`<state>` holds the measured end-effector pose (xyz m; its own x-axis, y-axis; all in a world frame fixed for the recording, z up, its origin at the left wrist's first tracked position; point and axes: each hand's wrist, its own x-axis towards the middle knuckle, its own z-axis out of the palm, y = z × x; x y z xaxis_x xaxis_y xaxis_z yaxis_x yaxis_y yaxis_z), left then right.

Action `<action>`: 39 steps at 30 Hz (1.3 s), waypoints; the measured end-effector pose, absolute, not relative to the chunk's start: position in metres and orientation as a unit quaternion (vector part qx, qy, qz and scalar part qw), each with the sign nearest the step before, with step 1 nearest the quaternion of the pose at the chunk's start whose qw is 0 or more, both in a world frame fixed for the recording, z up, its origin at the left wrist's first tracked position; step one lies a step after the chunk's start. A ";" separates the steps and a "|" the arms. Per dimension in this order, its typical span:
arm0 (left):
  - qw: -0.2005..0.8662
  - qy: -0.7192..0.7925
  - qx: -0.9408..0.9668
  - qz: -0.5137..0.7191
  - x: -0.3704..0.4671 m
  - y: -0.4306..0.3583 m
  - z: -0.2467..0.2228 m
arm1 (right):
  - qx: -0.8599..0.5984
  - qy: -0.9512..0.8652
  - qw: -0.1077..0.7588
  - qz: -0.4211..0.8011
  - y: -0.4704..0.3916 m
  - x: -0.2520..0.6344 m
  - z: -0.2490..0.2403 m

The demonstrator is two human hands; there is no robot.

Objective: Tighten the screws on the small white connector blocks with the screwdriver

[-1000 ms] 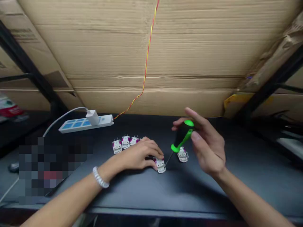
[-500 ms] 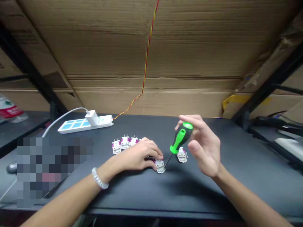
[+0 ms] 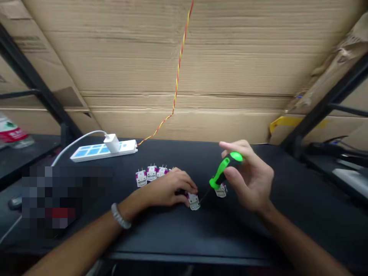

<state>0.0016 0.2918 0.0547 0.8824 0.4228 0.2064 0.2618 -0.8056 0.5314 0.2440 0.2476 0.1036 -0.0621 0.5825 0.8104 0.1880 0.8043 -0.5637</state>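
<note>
My left hand (image 3: 175,188) pins a small white-and-purple plug part (image 3: 194,202) against the dark table between its thumb and fingers. In my right hand (image 3: 250,178) is a green-and-black screwdriver (image 3: 222,170), held by the handle between thumb and fingers. The screwdriver leans to the right, and its thin tip reaches the right edge of the held part; whether it sits in a screw I cannot make out. Just behind the screwdriver lies another white-and-purple part (image 3: 221,191). Several more such parts (image 3: 151,173), with metal pins pointing away, stand in a row beyond my left hand, which partly hides them.
A white power strip (image 3: 120,147) with a plugged-in charger (image 3: 111,143) lies at the back left. A red-and-yellow twisted wire (image 3: 178,65) hangs before the cardboard wall (image 3: 230,69). A bottle (image 3: 14,132) stands far left. Black frame posts (image 3: 313,115) flank the table.
The screwdriver's handle has tipped further right and my right hand has shifted slightly right with it. My left hand and the held plug part stay nearly in place.
</note>
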 end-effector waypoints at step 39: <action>0.243 0.183 0.939 0.162 0.003 0.291 0.055 | -0.256 -0.693 0.605 0.297 0.243 0.245 0.104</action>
<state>0.0026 0.2914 0.0550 0.8806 0.4219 0.2158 0.2643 -0.8152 0.5153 0.2449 0.2429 0.1037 -0.1364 0.7138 0.6870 -0.0046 0.6930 -0.7209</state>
